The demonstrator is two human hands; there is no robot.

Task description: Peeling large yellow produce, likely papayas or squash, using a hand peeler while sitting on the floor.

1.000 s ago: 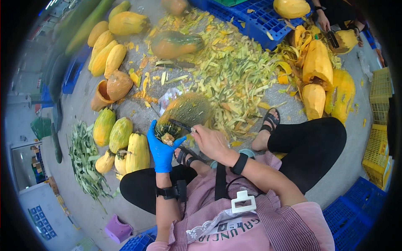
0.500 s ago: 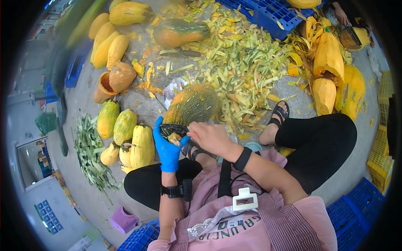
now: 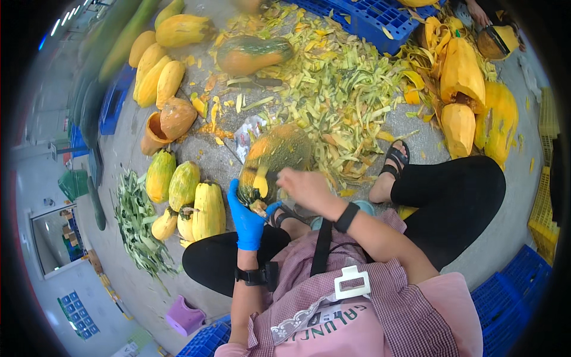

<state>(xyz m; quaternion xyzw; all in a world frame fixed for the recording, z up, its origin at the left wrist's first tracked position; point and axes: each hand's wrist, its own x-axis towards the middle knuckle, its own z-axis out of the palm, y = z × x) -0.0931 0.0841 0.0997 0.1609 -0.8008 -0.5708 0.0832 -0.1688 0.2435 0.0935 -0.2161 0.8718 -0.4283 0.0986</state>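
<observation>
Gloved fingers of the left hand (image 3: 247, 215) cup the near, stem end of a large green-and-orange papaya (image 3: 272, 160) that rests on the floor just ahead of the person's knees, a strip of yellow flesh already bared on its side. The bare right hand (image 3: 304, 185) lies closed over the fruit's right flank; whether it pinches a peeler cannot be told. The fruit looks heavy and firm, its peeled patch likely wet and slippery, so the unpeeled skin at the ends seems the safest hold. Left of it lie peeled yellow papayas (image 3: 196, 202), beyond it a wide heap of peelings (image 3: 339, 89), and farthest a blue pallet (image 3: 380, 15)
</observation>
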